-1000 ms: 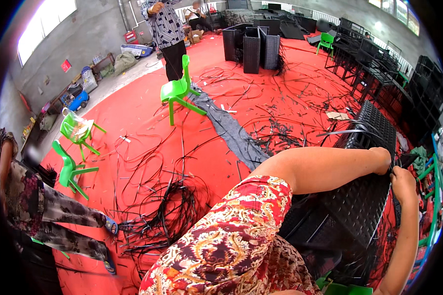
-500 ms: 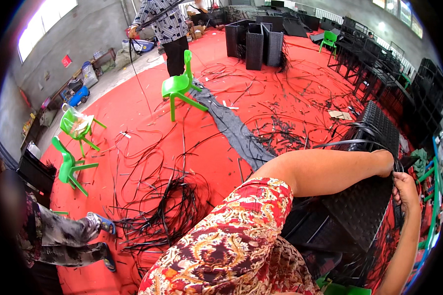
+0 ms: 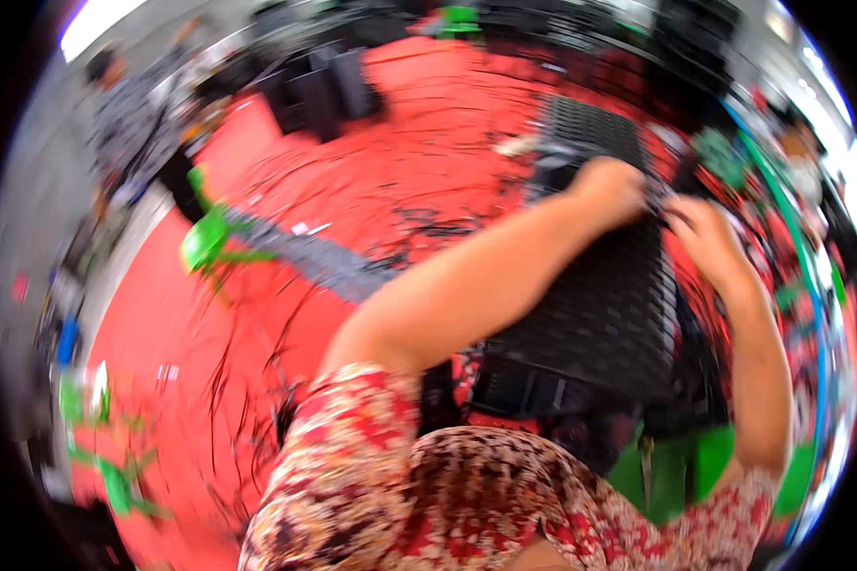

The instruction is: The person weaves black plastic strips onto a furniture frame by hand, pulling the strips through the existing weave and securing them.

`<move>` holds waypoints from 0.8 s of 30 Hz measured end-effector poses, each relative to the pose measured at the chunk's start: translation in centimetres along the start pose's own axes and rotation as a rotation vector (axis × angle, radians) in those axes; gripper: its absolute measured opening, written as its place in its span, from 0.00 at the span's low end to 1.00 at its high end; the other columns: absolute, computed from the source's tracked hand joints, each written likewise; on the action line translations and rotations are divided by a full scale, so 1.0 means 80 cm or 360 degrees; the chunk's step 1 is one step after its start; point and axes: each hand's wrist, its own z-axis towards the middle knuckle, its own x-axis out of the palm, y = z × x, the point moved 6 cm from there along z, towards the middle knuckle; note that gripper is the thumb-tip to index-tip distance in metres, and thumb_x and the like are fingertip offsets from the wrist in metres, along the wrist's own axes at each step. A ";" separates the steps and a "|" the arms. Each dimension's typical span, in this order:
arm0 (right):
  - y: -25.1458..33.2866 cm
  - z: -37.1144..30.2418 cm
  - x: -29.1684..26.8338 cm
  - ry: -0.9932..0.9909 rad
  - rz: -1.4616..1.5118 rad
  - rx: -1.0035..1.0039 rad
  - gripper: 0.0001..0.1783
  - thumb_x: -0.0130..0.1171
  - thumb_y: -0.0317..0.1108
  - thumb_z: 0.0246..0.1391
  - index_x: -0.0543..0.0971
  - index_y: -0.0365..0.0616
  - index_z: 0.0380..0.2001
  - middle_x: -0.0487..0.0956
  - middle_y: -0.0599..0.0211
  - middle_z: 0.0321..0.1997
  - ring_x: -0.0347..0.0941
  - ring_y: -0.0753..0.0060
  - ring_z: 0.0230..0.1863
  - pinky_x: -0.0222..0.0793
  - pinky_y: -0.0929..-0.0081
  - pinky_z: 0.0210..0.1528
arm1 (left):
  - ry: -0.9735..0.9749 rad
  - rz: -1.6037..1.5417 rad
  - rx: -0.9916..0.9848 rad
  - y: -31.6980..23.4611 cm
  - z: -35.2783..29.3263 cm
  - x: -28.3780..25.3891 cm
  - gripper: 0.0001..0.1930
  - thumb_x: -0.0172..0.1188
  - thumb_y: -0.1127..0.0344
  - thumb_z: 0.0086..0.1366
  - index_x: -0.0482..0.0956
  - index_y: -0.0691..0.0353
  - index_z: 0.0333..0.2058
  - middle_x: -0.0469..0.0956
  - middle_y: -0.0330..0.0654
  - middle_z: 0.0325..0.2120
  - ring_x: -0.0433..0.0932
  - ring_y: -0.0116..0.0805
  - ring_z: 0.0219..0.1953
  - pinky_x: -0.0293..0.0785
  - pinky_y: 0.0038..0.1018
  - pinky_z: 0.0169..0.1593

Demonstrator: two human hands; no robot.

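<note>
Clock directions are taken from the centre of the head view; motion blur limits detail throughout.

Nearest, at 6 o'clock, is the wearer's floral garment [image 3: 486,476]. At 4 o'clock a green seat [image 3: 667,471] shows beside it. The woven black piece [image 3: 590,328], a long boxy item with a latticed surface, lies at 3 o'clock, its far end reaching toward 1 o'clock.

Both hands are at its right-hand edge, at 2 o'clock, close together. The left hand [image 3: 611,193] is curled, knuckles uppermost; its fingertips are hidden, and whether it grips anything cannot be told. The right hand [image 3: 707,233] has thumb and fingertips drawn together, apparently pinching a black strip [image 3: 658,197] that shows between the hands.

Step in hand, as judged: working the strip at the edge of the weave. The next move would seem to call for a steady left hand on the piece while the right draws the strip snug; slack or a twist is the likely fault.

Further out, a red floor covering [image 3: 171,428] carries loose dark strands. A grey cloth strip [image 3: 314,262] runs across it toward 10 o'clock, ending near a green chair [image 3: 206,240].

Farthest, a co-worker [image 3: 129,128] stands at 10 o'clock, and upright black pieces [image 3: 319,95] stand at 11 o'clock.
</note>
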 end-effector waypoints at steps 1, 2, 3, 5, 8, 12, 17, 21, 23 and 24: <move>0.020 -0.001 -0.018 -0.0086 -0.0199 0.0012 0.11 0.52 0.33 0.51 0.77 0.38 0.36 0.77 0.51 0.34 0.74 0.50 0.38 0.69 0.63 0.40 | -0.0187 -0.0185 0.0092 0.012 0.002 -0.003 0.12 0.59 0.58 0.50 0.83 0.57 0.30 0.80 0.47 0.26 0.80 0.40 0.30 0.74 0.34 0.36; 0.030 -0.005 -0.033 -0.0088 -0.0276 0.0075 0.11 0.52 0.33 0.51 0.78 0.38 0.35 0.77 0.51 0.34 0.74 0.49 0.37 0.69 0.63 0.40 | -0.0144 -0.0397 0.0148 0.004 -0.006 -0.018 0.10 0.60 0.61 0.52 0.82 0.59 0.31 0.80 0.44 0.24 0.78 0.34 0.27 0.72 0.30 0.31; 0.046 -0.003 -0.040 -0.0085 -0.0325 0.0093 0.11 0.52 0.34 0.51 0.78 0.38 0.34 0.78 0.51 0.34 0.74 0.49 0.37 0.69 0.63 0.39 | -0.0062 -0.0815 -0.0068 0.023 -0.006 -0.007 0.08 0.58 0.66 0.54 0.81 0.62 0.31 0.78 0.41 0.22 0.74 0.27 0.25 0.68 0.24 0.28; 0.070 -0.004 -0.046 -0.0113 0.0005 0.0197 0.12 0.51 0.35 0.51 0.78 0.38 0.32 0.78 0.51 0.31 0.74 0.50 0.35 0.69 0.63 0.38 | 0.0060 -0.1195 -0.0186 0.013 -0.021 -0.015 0.06 0.57 0.68 0.56 0.79 0.63 0.31 0.77 0.38 0.23 0.72 0.23 0.25 0.64 0.19 0.28; 0.047 0.001 -0.020 0.0065 0.0335 0.0440 0.11 0.52 0.32 0.53 0.78 0.35 0.33 0.78 0.60 0.26 0.75 0.70 0.26 0.69 0.74 0.32 | 0.0146 -0.1248 -0.0211 0.005 -0.015 -0.009 0.06 0.57 0.68 0.56 0.77 0.63 0.31 0.78 0.37 0.26 0.74 0.24 0.28 0.66 0.20 0.32; -0.004 0.010 0.021 0.0050 0.0543 0.0538 0.12 0.51 0.33 0.56 0.77 0.36 0.37 0.77 0.66 0.26 0.69 0.80 0.22 0.66 0.79 0.27 | 0.0159 -0.1270 -0.0280 -0.004 -0.015 -0.009 0.05 0.56 0.69 0.58 0.77 0.63 0.31 0.78 0.37 0.28 0.75 0.24 0.31 0.68 0.21 0.34; -0.018 0.022 0.047 0.0108 0.1206 0.0647 0.08 0.53 0.33 0.57 0.77 0.41 0.35 0.75 0.74 0.27 0.63 0.85 0.19 0.59 0.87 0.22 | -0.0092 -0.1107 -0.0218 0.014 -0.020 -0.024 0.05 0.57 0.69 0.58 0.78 0.64 0.31 0.78 0.35 0.26 0.74 0.25 0.28 0.70 0.22 0.35; -0.023 0.021 0.039 0.0008 0.1445 0.0878 0.05 0.56 0.33 0.55 0.73 0.45 0.28 0.72 0.75 0.22 0.62 0.89 0.16 0.53 0.89 0.14 | -0.0207 -0.0406 -0.0150 0.020 -0.025 -0.043 0.07 0.59 0.66 0.55 0.81 0.61 0.30 0.79 0.36 0.24 0.76 0.30 0.27 0.71 0.23 0.36; -0.028 0.019 0.042 0.0040 0.1383 0.0878 0.05 0.56 0.32 0.54 0.72 0.45 0.27 0.72 0.75 0.22 0.62 0.88 0.16 0.53 0.89 0.15 | -0.0080 0.0093 -0.0006 0.017 -0.030 -0.036 0.08 0.60 0.64 0.52 0.83 0.57 0.31 0.79 0.36 0.22 0.77 0.33 0.29 0.71 0.24 0.38; -0.030 0.019 0.045 0.0056 0.1353 0.0875 0.05 0.56 0.32 0.54 0.72 0.45 0.27 0.71 0.75 0.21 0.62 0.88 0.16 0.53 0.89 0.15 | -0.0049 0.0277 0.0120 0.011 -0.029 -0.033 0.10 0.60 0.59 0.51 0.84 0.50 0.32 0.79 0.39 0.36 0.74 0.39 0.44 0.67 0.33 0.49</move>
